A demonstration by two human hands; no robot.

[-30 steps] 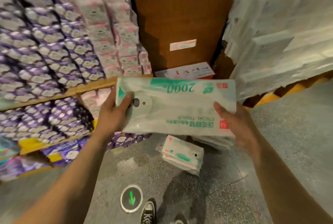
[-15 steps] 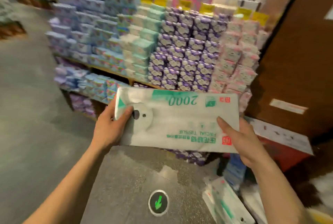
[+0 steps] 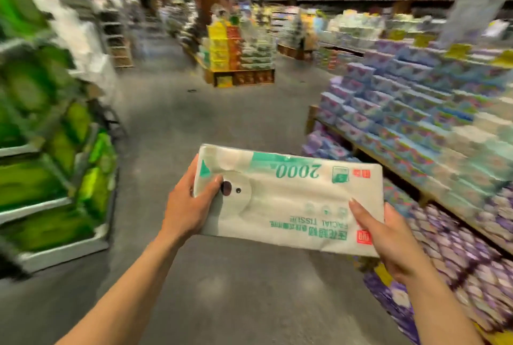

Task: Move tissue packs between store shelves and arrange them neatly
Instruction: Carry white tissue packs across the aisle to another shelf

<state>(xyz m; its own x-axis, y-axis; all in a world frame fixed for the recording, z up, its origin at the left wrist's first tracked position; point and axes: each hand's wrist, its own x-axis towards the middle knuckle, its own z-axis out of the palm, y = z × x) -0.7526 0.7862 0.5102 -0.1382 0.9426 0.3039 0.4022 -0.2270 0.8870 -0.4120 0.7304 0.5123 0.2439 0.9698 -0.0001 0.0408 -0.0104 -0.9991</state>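
A white tissue pack [image 3: 288, 200] with green print and the number 2000 is held flat in front of me at chest height. My left hand [image 3: 187, 205] grips its left end, thumb on top near a dark round mark. My right hand [image 3: 388, 239] grips the near right corner, thumb lying on the top face and fingers underneath. The print on the pack reads upside down to me.
Shelves [image 3: 433, 133] stacked with blue, purple and pale tissue packs run along the right. Racks of green packs [image 3: 47, 178] stand at the left. A grey floor aisle [image 3: 200, 122] stretches ahead to a yellow and orange display island [image 3: 238, 58].
The view has swung left from the purple and pink shelf to face down the aisle. The pack stays held in both hands the same way.
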